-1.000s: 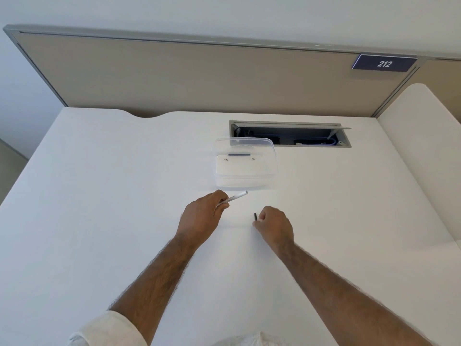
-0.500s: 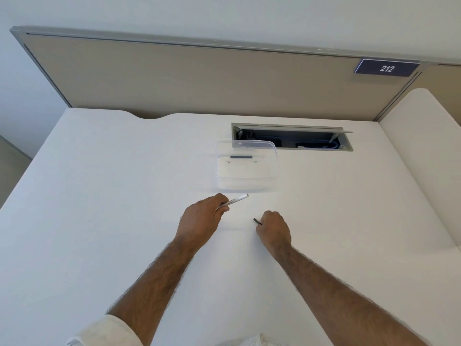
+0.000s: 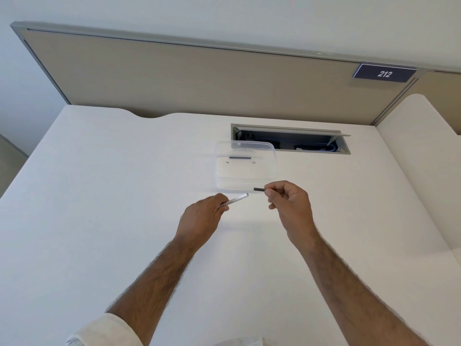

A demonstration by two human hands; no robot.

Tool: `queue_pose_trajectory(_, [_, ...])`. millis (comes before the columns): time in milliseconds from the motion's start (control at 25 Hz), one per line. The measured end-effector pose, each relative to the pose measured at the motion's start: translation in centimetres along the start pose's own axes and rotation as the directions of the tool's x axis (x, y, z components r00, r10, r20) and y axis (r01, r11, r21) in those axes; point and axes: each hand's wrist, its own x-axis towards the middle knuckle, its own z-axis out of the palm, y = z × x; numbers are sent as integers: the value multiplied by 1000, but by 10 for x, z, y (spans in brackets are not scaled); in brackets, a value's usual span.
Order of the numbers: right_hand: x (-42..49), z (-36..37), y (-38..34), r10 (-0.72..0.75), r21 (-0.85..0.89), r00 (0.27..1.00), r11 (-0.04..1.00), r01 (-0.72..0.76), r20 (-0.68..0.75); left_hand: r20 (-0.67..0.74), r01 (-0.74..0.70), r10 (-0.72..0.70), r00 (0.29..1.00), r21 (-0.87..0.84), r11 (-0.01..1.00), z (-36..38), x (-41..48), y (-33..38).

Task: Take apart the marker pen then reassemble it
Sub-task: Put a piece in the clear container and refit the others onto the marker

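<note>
White worktop [image 3: 99,196] holds one clear box [image 3: 245,176]. Two hands are near it. The left hand [image 3: 199,218] wraps its fingers round one white pen tube [image 3: 237,198]. One dark stick [image 3: 240,157] lies in the box. Fingers of the right hand [image 3: 290,208] pinch one tiny black piece [image 3: 259,189].
</note>
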Motion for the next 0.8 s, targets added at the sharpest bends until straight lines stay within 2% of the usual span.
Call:
queue_pose_trajectory(400, [-6, 5, -6, -14, -31, 997, 999, 16, 79, -5, -7, 7, 1000, 18, 1000, -3, -1, 2])
queue_pose_trajectory(520, [-6, 4, -7, -57, -145, 995, 987, 68, 78, -7, -5, 5, 1000, 21, 1000, -3, -1, 1])
queue_pose_trajectory(640, [-5, 2, -9, -178, -316, 976, 925, 210, 126, -5, -27, 27, 1000, 8, 1000, -3, -1, 1])
queue_pose_trajectory(720, [-5, 2, -9, -220, -349, 959, 897, 270, 178, 3, -44, 44, 999, 1, 999, -3, -1, 3])
queue_pose_trajectory(800, [-5, 4, -7, -196, -335, 962, 908, 251, 188, 8, -61, 61, 998, 0, 998, -4, 0, 6])
